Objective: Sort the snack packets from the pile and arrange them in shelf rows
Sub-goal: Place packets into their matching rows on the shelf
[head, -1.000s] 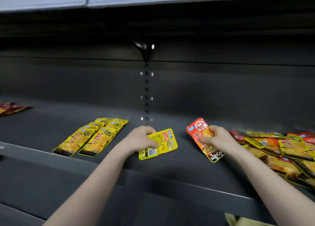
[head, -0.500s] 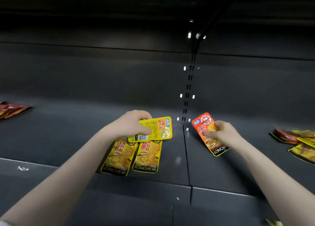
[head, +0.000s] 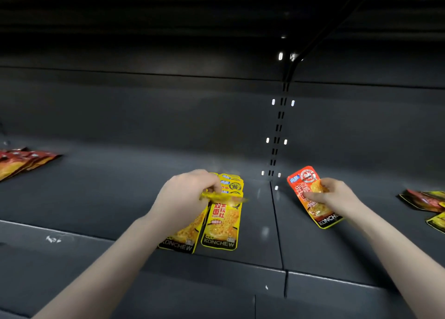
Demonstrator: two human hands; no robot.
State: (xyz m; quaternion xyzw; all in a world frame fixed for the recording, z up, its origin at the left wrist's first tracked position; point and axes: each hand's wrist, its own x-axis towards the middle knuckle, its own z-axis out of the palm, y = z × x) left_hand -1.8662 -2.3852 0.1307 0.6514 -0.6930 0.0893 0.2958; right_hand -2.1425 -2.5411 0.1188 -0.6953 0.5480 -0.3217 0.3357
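My left hand (head: 185, 198) pinches a yellow packet (head: 224, 197) edge-on over the yellow rows (head: 221, 224) at frame centre; my right hand (head: 331, 198) grips an orange packet (head: 304, 186); light, slick, floppy, probably best held by the edges.

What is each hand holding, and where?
Left hand pinches a yellow packet at its left end. Right hand grips an orange packet around its middle.

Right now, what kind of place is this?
Most likely a shop aisle being stocked. A dark metal shelf has a slotted upright in its back panel, retail snack packets lie in yellow rows, and each hand holds a packet to place: left hand, right hand.
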